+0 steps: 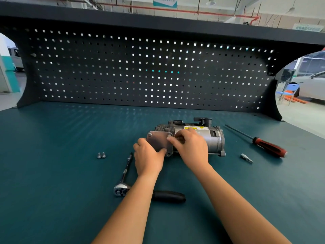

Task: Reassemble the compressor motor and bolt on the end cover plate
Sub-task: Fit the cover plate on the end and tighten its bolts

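From left: 2 loose bolts (101, 155) lie on the green counter (52, 173), with a ratchet (123, 182) nearer the work. Our left hand (148, 159) grips the lower edge of the end cover plate (159, 141), thumb on its face. Our right hand (191, 148) appears to pinch a corner bolt (169, 137) at the plate's upper right. The compressor motor (212, 140) lies on its side at mid-counter; we judge it heavy, rigid and apt to roll, so the plate is best steadied by its edges. Right: a bit (246, 157), a screwdriver (269, 146).

Left hand (148, 156), right hand (192, 148) — bare; forearms (226, 194) bare, seemingly to elbows.
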Motion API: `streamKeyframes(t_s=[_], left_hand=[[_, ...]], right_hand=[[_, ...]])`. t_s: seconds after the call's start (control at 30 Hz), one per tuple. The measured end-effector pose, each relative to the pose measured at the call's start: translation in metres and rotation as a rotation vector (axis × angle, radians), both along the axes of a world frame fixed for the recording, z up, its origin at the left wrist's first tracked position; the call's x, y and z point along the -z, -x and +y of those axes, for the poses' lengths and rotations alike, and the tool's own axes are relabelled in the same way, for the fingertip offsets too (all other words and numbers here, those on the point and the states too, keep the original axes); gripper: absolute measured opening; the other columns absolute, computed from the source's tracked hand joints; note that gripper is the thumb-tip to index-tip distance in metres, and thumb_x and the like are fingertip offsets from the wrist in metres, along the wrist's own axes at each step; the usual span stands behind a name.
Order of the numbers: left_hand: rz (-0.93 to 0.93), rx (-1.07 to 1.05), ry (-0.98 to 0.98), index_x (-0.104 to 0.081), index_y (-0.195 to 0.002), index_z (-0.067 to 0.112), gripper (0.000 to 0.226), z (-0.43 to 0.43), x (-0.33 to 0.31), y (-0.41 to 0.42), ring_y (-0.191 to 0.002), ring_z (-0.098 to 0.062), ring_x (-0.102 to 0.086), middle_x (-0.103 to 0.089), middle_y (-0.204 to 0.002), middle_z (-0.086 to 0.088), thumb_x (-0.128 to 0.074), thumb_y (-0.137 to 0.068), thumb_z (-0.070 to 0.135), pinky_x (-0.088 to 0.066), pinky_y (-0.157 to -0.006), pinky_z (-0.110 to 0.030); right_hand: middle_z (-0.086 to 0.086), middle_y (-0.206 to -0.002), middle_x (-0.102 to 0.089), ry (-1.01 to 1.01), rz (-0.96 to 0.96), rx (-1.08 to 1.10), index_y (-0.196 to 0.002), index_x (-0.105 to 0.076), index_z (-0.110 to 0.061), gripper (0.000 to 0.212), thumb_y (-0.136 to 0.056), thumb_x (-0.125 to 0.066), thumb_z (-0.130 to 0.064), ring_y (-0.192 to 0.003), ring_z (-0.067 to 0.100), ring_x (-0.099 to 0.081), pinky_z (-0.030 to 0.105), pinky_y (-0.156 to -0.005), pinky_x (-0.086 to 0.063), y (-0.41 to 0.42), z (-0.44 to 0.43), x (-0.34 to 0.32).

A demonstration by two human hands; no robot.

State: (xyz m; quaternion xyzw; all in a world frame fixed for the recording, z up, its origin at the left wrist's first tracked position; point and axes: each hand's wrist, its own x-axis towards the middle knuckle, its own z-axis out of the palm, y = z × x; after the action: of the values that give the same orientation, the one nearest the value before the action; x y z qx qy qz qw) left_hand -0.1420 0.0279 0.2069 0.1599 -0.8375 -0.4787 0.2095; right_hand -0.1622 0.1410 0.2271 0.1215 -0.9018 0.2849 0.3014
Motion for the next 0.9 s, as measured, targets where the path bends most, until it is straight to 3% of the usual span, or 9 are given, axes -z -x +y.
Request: streamKeyframes(t_s=[0.13,0.27,0.43,0.5,0.63,0.73,0.8,0.83,0.9], left_hand=[[0.003,-0.009,-0.005,-0.041,-0.119,0.007,0.057,0.001,-0.001,-0.001,-0.110,-0.034,-0.051,-0.043,-0.125,-0.013,-0.075,-0.077,0.027,-0.047,-0.087,-0.044],[-0.001,-0.015,0.000,-0.040,-0.120,0.007,0.058,0.000,0.000,0.001,-0.112,-0.034,-0.050,-0.043,-0.126,-0.013,-0.074,-0.078,0.027,-0.046,-0.087,-0.044],[-0.011,-0.001,0.000,-0.041,-0.118,0.007,0.057,0.000,-0.001,0.002,-0.108,-0.035,-0.052,-0.043,-0.123,-0.014,-0.072,-0.078,0.034,-0.048,-0.085,-0.046],[-0.012,0.008,-0.008,-0.041,-0.119,0.007,0.056,0.000,-0.001,0.003,-0.107,-0.034,-0.052,-0.043,-0.122,-0.014,-0.071,-0.079,0.033,-0.048,-0.083,-0.045],[-0.041,0.020,0.005,-0.035,-0.133,0.005,0.066,-0.003,-0.007,0.000,-0.122,-0.033,-0.043,-0.036,-0.135,-0.015,-0.069,-0.081,0.027,-0.042,-0.096,-0.045],[0.107,-0.040,0.151,-0.039,-0.136,0.008,0.059,-0.012,-0.028,-0.018,-0.128,-0.025,-0.037,-0.036,-0.141,-0.009,-0.062,-0.085,0.028,-0.035,-0.100,-0.035],[0.283,0.154,0.252,-0.056,-0.119,0.017,0.042,-0.022,-0.038,-0.047,-0.111,-0.006,-0.048,-0.052,-0.122,0.005,-0.060,-0.082,0.037,-0.036,-0.088,-0.014],[0.286,0.340,0.321,-0.059,-0.114,0.023,0.045,-0.026,-0.039,-0.065,-0.104,0.004,-0.048,-0.053,-0.114,0.015,-0.058,-0.076,0.047,-0.034,-0.085,-0.006],[0.111,0.660,0.673,-0.051,-0.124,0.034,0.062,-0.030,-0.030,-0.097,-0.110,0.011,-0.040,-0.044,-0.119,0.027,-0.048,-0.070,0.066,-0.029,-0.097,-0.009]], right_hand=[[0.007,-0.086,-0.063,0.050,-0.014,-0.027,-0.092,-0.066,-0.007,0.035,-0.091,-0.056,-0.041,-0.080,0.026,-0.058,0.035,-0.069,-0.045,-0.004,-0.004,0.007],[-0.002,-0.064,-0.055,0.185,-0.143,-0.028,-0.072,-0.055,-0.013,0.034,-0.092,-0.053,-0.041,-0.067,0.020,-0.053,0.028,-0.053,-0.036,-0.005,-0.011,0.007],[0.009,-0.083,-0.066,-0.102,-0.074,-0.008,-0.078,-0.057,-0.009,0.040,-0.099,-0.038,-0.037,-0.077,0.028,-0.059,0.030,-0.059,-0.030,-0.010,-0.017,0.015],[0.009,-0.085,-0.065,-0.125,-0.063,-0.023,-0.077,-0.054,-0.011,0.039,-0.099,-0.038,-0.038,-0.078,0.028,-0.059,0.031,-0.059,-0.027,-0.009,-0.014,0.017],[0.009,-0.076,-0.064,0.024,-0.109,-0.060,-0.079,-0.060,-0.004,0.040,-0.095,-0.047,-0.038,-0.072,0.025,-0.057,0.033,-0.058,-0.037,-0.011,-0.008,0.018],[0.006,-0.069,-0.062,0.165,-0.204,-0.099,-0.078,-0.064,-0.004,0.035,-0.093,-0.053,-0.033,-0.068,0.022,-0.056,0.031,-0.060,-0.042,-0.015,-0.002,0.019],[0.000,-0.059,-0.055,0.241,-0.265,-0.106,-0.071,-0.062,-0.006,0.032,-0.092,-0.054,-0.030,-0.060,0.016,-0.050,0.029,-0.056,-0.033,-0.015,0.001,0.019],[0.000,-0.056,-0.051,0.256,-0.283,-0.104,-0.069,-0.060,-0.006,0.033,-0.092,-0.055,-0.029,-0.059,0.016,-0.047,0.029,-0.055,-0.029,-0.015,0.001,0.019],[0.002,-0.056,-0.050,0.244,-0.305,-0.113,-0.065,-0.058,-0.005,0.035,-0.091,-0.054,-0.028,-0.061,0.019,-0.045,0.031,-0.056,-0.027,-0.016,-0.003,0.020]])
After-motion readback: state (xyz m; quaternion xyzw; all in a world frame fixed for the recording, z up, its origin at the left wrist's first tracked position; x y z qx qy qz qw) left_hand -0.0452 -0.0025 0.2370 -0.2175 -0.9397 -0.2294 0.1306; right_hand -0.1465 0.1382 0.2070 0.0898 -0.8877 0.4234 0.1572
